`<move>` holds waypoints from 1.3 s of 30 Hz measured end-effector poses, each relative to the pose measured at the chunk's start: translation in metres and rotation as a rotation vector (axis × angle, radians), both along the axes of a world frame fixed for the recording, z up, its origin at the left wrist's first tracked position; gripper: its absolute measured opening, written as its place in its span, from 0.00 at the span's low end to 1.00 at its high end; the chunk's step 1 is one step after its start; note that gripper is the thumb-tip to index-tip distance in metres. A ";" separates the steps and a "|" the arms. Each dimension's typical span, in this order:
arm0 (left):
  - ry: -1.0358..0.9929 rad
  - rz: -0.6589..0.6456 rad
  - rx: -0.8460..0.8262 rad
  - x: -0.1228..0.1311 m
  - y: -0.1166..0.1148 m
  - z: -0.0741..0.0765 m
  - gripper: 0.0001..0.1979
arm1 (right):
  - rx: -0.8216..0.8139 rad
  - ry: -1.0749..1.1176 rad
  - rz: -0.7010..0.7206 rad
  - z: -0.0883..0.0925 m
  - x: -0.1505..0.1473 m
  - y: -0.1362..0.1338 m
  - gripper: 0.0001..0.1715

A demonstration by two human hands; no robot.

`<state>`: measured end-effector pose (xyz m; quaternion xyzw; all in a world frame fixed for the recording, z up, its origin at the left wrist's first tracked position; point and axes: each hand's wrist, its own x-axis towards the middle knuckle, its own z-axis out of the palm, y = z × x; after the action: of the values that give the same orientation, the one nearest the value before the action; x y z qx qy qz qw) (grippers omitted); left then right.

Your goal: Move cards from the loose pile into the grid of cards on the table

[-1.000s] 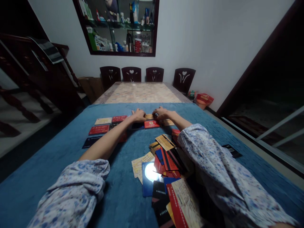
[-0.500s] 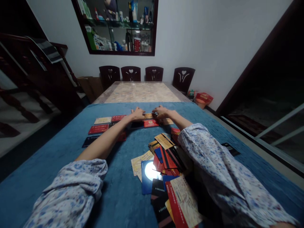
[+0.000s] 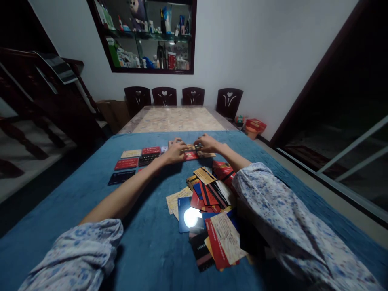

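My right hand (image 3: 208, 143) is bent over the back row of cards, its fingertips closed on the right end of a gold card (image 3: 190, 147). From the other side my left hand (image 3: 176, 151) pinches the same card's left end. Just in front of it lies a red card (image 3: 190, 156), with a tan card (image 3: 206, 154) beside that one. Further left, cards lie in rows, among them a cream card (image 3: 131, 153), a red card (image 3: 126, 163), a black card (image 3: 147, 159) and a dark blue card (image 3: 121, 177). My left forearm covers part of these rows.
A loose heap of overlapping cards (image 3: 226, 238) spreads between my forearms, partly under my right sleeve. A blue cloth (image 3: 145, 250) covers the near table. Beyond it, the patterned tabletop (image 3: 182, 117) runs to chairs (image 3: 163, 96) by the wall.
My left hand has shifted slightly down and its fingers have closed in on the gold card. The view has turned a little, showing more of the left rows and the heap.
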<state>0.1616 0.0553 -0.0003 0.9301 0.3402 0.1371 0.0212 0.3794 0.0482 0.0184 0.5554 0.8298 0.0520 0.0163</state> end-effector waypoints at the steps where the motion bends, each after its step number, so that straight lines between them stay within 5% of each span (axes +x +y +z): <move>1: -0.008 -0.011 -0.006 0.000 -0.006 0.000 0.22 | 0.007 0.004 -0.004 0.001 -0.001 -0.006 0.24; 12: -0.027 -0.229 -0.052 0.008 -0.063 -0.016 0.20 | 0.027 0.052 -0.053 0.010 -0.006 -0.073 0.19; 16: 0.022 -0.273 -0.093 0.014 -0.076 -0.019 0.28 | 0.018 0.063 -0.043 0.008 -0.004 -0.090 0.17; 23: 0.124 -0.311 -0.131 0.020 -0.079 -0.023 0.39 | -0.002 0.042 -0.088 0.001 -0.001 -0.119 0.14; 39: 0.236 -0.215 0.004 -0.009 -0.090 -0.023 0.33 | -0.046 0.059 -0.041 -0.017 -0.025 -0.146 0.19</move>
<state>0.1524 -0.0348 -0.0237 0.9708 0.2385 0.0245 -0.0062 0.3542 -0.0977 0.0010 0.5732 0.8193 0.0160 0.0056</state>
